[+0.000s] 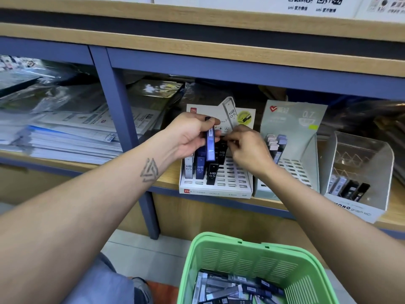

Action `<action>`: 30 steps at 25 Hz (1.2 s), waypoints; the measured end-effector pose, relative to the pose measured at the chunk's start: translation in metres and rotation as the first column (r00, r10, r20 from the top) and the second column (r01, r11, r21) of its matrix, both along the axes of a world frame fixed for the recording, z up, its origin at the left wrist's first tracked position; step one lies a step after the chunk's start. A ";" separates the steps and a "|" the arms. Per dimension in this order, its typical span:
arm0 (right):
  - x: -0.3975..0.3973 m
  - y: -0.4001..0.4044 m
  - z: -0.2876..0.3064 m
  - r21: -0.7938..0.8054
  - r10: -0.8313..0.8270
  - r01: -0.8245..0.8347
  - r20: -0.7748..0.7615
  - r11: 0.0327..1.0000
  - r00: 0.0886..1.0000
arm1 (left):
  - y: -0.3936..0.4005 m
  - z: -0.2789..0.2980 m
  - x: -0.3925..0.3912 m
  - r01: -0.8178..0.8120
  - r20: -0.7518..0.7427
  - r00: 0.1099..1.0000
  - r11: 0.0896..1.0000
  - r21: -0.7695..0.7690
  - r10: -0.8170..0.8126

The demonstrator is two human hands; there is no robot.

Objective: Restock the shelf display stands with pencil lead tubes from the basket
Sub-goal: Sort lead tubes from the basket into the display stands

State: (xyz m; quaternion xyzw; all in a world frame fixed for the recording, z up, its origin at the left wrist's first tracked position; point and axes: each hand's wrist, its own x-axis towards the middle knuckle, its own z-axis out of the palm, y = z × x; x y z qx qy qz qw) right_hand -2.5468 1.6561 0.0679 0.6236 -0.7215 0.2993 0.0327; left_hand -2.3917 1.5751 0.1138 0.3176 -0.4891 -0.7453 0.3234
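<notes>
In the left shelf compartment lie stacks of papers (pixel 72 139) and dark items wrapped in plastic film (pixel 43 88). A blue post (pixel 122 119) divides the compartments. On the upper board stand white cards with QR codes (pixel 313 2). The floor (pixel 135 249) is pale.

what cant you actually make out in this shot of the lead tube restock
Head view, the only one:
- Right hand: its fingertips curl away behind the knuckles, so whether they pinch a tube is hidden.
- White display stand: both hands cover its back rows.
- Green basket: the bottom edge cuts it off, so its tube count is unknown.
- Blue tube in the left hand: its label print is too small and blurred.
</notes>
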 end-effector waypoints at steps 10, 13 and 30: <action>0.016 0.033 0.026 -0.062 0.154 -0.170 0.781 0.984 0.606 | 0.005 0.004 0.003 -0.002 0.079 0.997 0.988 -0.154 0.014; 0.017 0.034 0.028 -0.085 0.183 -0.166 0.626 0.982 0.758 | 0.008 0.006 0.004 0.023 0.073 0.997 0.981 -0.194 -0.008; 0.032 0.021 0.028 -0.208 0.192 0.013 0.923 0.978 0.334 | -0.005 0.007 0.061 0.197 0.451 0.890 0.841 -0.504 0.061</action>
